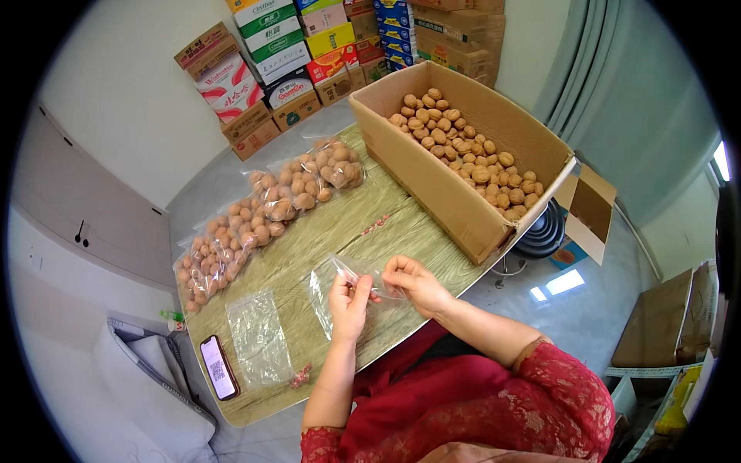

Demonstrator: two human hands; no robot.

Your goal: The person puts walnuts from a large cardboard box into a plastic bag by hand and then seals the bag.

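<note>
My left hand [349, 301] and my right hand [418, 285] pinch the edge of a clear plastic bag [366, 276] between them, above the near edge of a wood-patterned table [324, 240]. The bag looks empty. Under and left of my left hand, more clear plastic [319, 298] lies on the table; whether it is part of the same bag I cannot tell. Beyond my right hand stands a large open cardboard box [428, 194] holding many loose walnuts [480, 173]. Several clear bags filled with walnuts [260, 220] form a row along the table's far left edge.
A flat pile of clear bags [260, 341] lies left of my hands, beside a phone [219, 368] with a lit screen. A black round stool [541, 231] and an open carton [590, 214] stand right of the table. Stacked cartons [289, 92] line the back wall.
</note>
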